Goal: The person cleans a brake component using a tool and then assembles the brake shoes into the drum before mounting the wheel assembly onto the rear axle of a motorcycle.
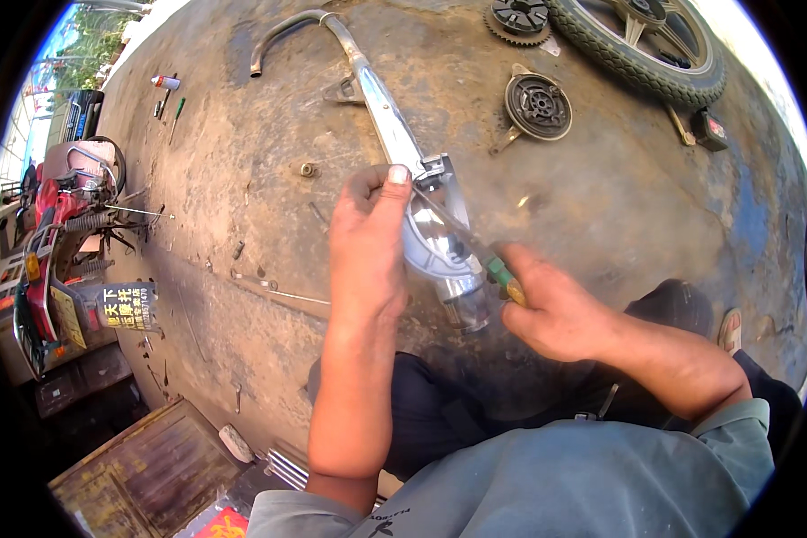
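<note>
My left hand (pixel 368 235) clasps a chrome exhaust pipe (pixel 391 118) while my right hand (pixel 554 303) grips a green-handled screwdriver (pixel 498 270) slanted across it.

This place appears to be a motorcycle repair workshop. A stained, brown concrete-like floor (pixel 242 193) bears a grey-spoked wheel with black tyre (pixel 601 58), a round metal part with lever (pixel 538 106) and a green-handled screwdriver (pixel 179 108); a long silver exhaust pipe (pixel 387 112) and a red motorcycle (pixel 47 215) also show it.

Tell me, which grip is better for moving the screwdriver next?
Right, I think: the right grip has the screwdriver by its handle, while the left grip is busy holding the pipe.
</note>
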A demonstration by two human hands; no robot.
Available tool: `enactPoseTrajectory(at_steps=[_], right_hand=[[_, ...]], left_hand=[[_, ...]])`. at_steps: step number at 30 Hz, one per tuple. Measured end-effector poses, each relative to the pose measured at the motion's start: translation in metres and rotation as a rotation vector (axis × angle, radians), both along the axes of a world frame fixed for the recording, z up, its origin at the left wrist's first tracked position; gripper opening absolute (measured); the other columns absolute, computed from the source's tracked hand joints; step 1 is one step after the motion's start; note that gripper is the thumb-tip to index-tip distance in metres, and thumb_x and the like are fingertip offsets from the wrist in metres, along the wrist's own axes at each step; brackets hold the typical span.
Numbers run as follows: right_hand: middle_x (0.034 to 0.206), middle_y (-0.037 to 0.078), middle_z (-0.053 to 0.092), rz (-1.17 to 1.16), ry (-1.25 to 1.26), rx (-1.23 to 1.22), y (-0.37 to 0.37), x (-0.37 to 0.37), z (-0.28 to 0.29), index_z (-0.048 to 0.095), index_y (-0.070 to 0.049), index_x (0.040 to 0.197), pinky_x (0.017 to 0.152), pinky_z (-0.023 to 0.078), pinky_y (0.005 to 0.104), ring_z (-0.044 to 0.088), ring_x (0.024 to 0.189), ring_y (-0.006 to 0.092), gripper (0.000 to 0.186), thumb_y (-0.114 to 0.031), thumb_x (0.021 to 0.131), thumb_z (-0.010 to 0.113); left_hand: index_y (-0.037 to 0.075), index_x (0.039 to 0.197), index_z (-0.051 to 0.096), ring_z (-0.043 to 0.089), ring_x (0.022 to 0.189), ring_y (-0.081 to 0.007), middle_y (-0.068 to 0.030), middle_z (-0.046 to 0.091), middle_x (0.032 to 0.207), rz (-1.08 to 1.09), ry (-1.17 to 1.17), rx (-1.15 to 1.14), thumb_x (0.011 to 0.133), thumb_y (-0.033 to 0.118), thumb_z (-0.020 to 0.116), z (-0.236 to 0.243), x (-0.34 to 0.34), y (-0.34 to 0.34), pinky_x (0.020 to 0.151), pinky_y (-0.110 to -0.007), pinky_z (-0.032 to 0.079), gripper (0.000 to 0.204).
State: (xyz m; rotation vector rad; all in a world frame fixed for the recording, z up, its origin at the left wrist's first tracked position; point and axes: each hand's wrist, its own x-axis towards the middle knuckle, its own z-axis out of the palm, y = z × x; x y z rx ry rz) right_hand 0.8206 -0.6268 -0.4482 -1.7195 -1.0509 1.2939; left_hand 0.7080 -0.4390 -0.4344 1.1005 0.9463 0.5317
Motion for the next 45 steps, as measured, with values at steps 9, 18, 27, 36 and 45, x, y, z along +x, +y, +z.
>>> enactPoseTrajectory(at_steps=[9, 18, 27, 36, 45], right_hand=[[0.099, 0.034, 0.064, 0.0, 0.102, -0.064, 0.003, 0.002, 0.003, 0.044, 0.003, 0.119, 0.086, 0.049, 0.0558, 0.063, 0.102, 0.0527, 0.036, -0.018, 0.092, 0.057], [0.109, 0.034, 0.064, 0.054, 0.059, -0.07, 0.007, 0.005, 0.008, 0.047, 0.005, 0.125, 0.093, 0.049, 0.0556, 0.062, 0.108, 0.0507, 0.042, -0.014, 0.09, 0.056], [0.12, 0.034, 0.06, 0.007, -0.082, 0.03, 0.005, 0.0, 0.002, 0.046, 0.009, 0.133, 0.1, 0.048, 0.0527, 0.059, 0.117, 0.0493, 0.052, -0.01, 0.087, 0.059], [0.121, 0.033, 0.059, -0.002, -0.119, 0.069, 0.004, -0.003, -0.004, 0.046, 0.009, 0.134, 0.101, 0.048, 0.0519, 0.058, 0.118, 0.0483, 0.051, -0.009, 0.088, 0.059], [0.115, 0.032, 0.06, -0.016, -0.01, 0.03, 0.003, -0.005, -0.005, 0.046, 0.007, 0.127, 0.098, 0.048, 0.0523, 0.059, 0.115, 0.0492, 0.044, -0.011, 0.089, 0.058]], left_hand=[[-0.009, 0.123, 0.057, 0.075, 0.088, -0.0277, -0.0216, 0.071, 0.109, 0.019, 0.007, -0.043, 0.105, 0.024, 0.062, 0.004, 0.001, 0.0, 0.063, -0.039, 0.067, 0.038], [-0.009, 0.12, 0.056, 0.075, 0.09, -0.027, -0.0221, 0.071, 0.107, -0.018, 0.039, 0.026, 0.105, 0.023, 0.062, 0.002, 0.001, 0.003, 0.065, -0.037, 0.067, 0.036], [-0.009, 0.119, 0.057, 0.074, 0.095, -0.0262, -0.0201, 0.07, 0.106, -0.014, 0.013, 0.034, 0.104, 0.022, 0.063, 0.001, 0.003, 0.003, 0.069, -0.036, 0.067, 0.035], [-0.009, 0.121, 0.059, 0.074, 0.094, -0.0262, -0.0189, 0.071, 0.106, -0.004, 0.005, -0.011, 0.104, 0.023, 0.064, 0.0, 0.003, 0.001, 0.072, -0.038, 0.066, 0.036], [-0.007, 0.119, 0.062, 0.074, 0.092, -0.0246, -0.0173, 0.072, 0.104, 0.01, -0.011, -0.065, 0.104, 0.025, 0.065, 0.005, 0.002, 0.003, 0.074, -0.037, 0.065, 0.036]])
